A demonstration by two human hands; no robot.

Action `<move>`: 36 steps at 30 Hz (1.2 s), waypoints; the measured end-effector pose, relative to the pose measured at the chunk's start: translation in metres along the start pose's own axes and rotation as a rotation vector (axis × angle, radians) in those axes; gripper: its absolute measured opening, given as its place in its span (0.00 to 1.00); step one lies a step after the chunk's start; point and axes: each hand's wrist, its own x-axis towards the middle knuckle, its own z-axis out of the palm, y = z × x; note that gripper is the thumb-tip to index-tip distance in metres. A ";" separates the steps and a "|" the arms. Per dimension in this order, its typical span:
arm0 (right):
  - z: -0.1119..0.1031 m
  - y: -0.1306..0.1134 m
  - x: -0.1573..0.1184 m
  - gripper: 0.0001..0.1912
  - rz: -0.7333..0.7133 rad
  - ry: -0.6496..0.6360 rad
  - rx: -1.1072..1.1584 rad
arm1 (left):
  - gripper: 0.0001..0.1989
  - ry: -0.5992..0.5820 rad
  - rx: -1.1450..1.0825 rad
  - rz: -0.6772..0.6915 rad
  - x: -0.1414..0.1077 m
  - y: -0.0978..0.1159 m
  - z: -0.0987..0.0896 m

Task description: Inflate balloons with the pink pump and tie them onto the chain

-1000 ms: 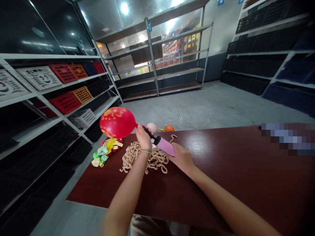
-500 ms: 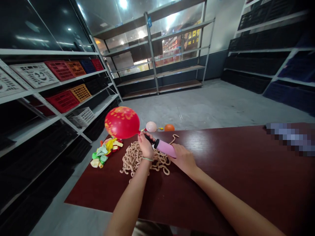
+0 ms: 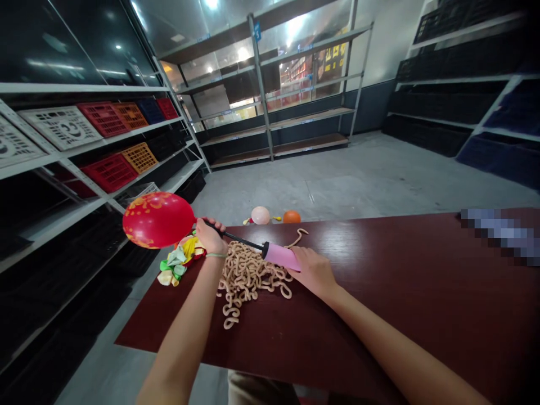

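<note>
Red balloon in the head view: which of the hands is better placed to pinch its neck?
Likely the left hand. It grips the pump at the black end, right beside the red balloon, while the right hand holds the pink barrel, farther from the balloon.

Two hands (image 3: 314,273), one pump (image 3: 282,256), three inflated balloons (image 3: 158,220)

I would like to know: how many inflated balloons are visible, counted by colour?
Red balloon with yellow print: 1
Pale pink balloon: 1
Orange balloon, partly hidden: 1
Total: 3
</note>
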 end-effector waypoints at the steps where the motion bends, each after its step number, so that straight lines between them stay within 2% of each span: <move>1: 0.000 0.001 0.000 0.18 0.017 0.002 -0.014 | 0.08 0.003 -0.013 -0.015 -0.011 -0.010 0.003; 5: 0.000 0.004 -0.002 0.18 0.063 0.018 -0.050 | 0.10 -0.059 -0.011 -0.122 -0.068 -0.061 0.011; 8: -0.002 0.003 -0.002 0.18 0.059 -0.002 -0.054 | 0.11 -0.129 0.000 -0.173 -0.088 -0.082 0.008; 11: -0.003 -0.001 -0.002 0.18 0.018 -0.038 -0.023 | 0.09 -0.162 0.040 -0.167 -0.070 -0.074 -0.001; 16: -0.002 -0.005 0.001 0.19 -0.008 -0.030 0.037 | 0.06 -0.051 0.113 -0.042 0.002 -0.021 -0.010; 18: -0.002 -0.004 0.001 0.19 -0.005 -0.021 0.048 | 0.06 -0.006 0.095 0.003 0.019 -0.006 -0.008; 21: -0.001 -0.001 0.002 0.19 0.033 -0.010 0.031 | 0.07 0.022 0.054 0.022 0.012 -0.009 -0.002; 26: -0.002 0.004 0.000 0.19 0.078 -0.004 -0.035 | 0.08 -0.058 0.033 -0.107 -0.060 -0.066 0.002; 29: -0.002 0.003 -0.001 0.19 0.051 -0.024 -0.039 | 0.09 -0.097 0.041 -0.162 -0.082 -0.085 -0.002; 32: -0.003 -0.001 0.000 0.19 0.014 -0.044 -0.005 | 0.10 -0.137 0.091 -0.158 -0.060 -0.074 -0.007; 36: -0.006 -0.005 0.002 0.17 -0.006 -0.045 0.027 | 0.07 -0.080 0.131 -0.115 -0.001 -0.032 -0.011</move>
